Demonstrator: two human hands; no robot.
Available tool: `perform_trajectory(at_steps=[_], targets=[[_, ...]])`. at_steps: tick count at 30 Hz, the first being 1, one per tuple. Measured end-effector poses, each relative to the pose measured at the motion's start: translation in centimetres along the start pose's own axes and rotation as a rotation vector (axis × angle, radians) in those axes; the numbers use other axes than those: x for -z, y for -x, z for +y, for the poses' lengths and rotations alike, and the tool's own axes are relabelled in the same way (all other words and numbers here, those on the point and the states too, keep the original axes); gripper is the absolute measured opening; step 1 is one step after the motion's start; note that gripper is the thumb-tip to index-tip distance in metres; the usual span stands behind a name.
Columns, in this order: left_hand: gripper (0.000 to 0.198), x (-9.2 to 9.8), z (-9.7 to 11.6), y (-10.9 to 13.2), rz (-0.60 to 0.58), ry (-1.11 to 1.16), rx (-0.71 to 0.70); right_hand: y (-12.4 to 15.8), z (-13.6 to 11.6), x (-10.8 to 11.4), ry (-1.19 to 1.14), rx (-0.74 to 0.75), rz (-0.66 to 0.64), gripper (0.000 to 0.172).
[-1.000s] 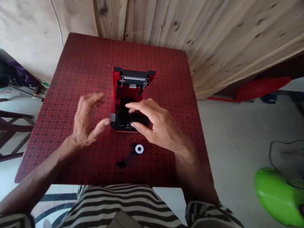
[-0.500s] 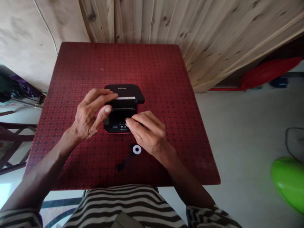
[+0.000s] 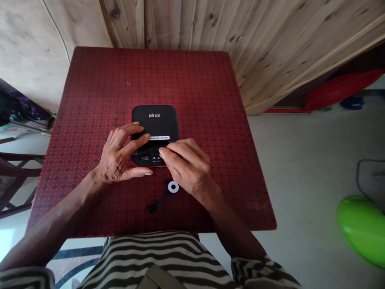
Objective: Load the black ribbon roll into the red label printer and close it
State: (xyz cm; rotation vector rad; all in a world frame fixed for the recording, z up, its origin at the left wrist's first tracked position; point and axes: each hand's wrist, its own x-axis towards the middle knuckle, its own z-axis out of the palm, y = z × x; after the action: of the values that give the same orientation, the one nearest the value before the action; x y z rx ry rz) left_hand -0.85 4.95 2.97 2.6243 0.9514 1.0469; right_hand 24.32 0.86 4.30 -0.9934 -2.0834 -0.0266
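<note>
A black mini printer (image 3: 162, 121) with red trim lies near the middle of the table. Its lid is lowered, with pale lettering on top and a white barcode label (image 3: 161, 138) along the near edge; a dark gap and small buttons show in front of the label. My left hand (image 3: 116, 154) has its fingers spread, fingertips on the lid's left side and thumb stretched past the printer's front edge. At the front right corner, my right hand (image 3: 189, 164) is pinched closed; what lies between its fingertips is hidden. Nearer me stands a small white paper roll (image 3: 177, 188) with a dark core.
The red patterned table (image 3: 99, 80) meets a wooden plank wall (image 3: 186, 24) at the back. A small dark object (image 3: 151, 208) lies near its front edge. On the left is a dark wooden chair (image 3: 18, 172); a green rounded object (image 3: 361, 228) is on the floor at right.
The printer's lid, raised before, has come down toward me. My left hand has shifted lower, its thumb now at the front edge. My right hand has stayed at the front right corner.
</note>
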Motion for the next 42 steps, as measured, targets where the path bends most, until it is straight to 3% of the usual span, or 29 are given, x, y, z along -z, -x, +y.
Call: perform_trajectory(at_steps=[8, 12, 15, 19, 22, 28, 36, 42], targets=[[0.084, -0.2, 0.8, 0.4, 0.001, -0.033, 0.009, -0.1, -0.1, 1.0, -0.050, -0.017, 0.024, 0.024], [0.079, 0.1, 2.3, 1.9, 0.098, -0.127, 0.055, 1.4, 1.0, 1.5, -0.115, -0.214, 0.117, 0.020], [0.068, -0.1, 2.9, 3.0, 0.155, -0.191, 0.057, 3.1, 2.2, 0.5, -0.228, -0.420, 0.147, 0.014], [0.065, -0.5, 2.9, 3.5, 0.176, -0.205, 0.040, 4.5, 3.2, -2.0, -0.340, -0.588, 0.051, 0.020], [0.064, -0.6, 2.7, 3.5, 0.173, -0.213, 0.027, 4.9, 3.4, -3.4, -0.319, -0.531, -0.004, 0.018], [0.070, -0.4, 2.6, 3.3, 0.178, -0.228, 0.022, 5.4, 3.7, -4.3, -0.217, -0.413, 0.032, 0.017], [0.066, -0.1, 2.8, 3.3, 0.207, -0.214, 0.076, 6.3, 3.6, -4.9, -0.040, -0.310, -0.007, 0.035], [0.061, 0.3, 2.9, 2.9, 0.198, -0.224, 0.114, 6.4, 3.6, -5.1, -0.013, -0.307, 0.005, 0.039]])
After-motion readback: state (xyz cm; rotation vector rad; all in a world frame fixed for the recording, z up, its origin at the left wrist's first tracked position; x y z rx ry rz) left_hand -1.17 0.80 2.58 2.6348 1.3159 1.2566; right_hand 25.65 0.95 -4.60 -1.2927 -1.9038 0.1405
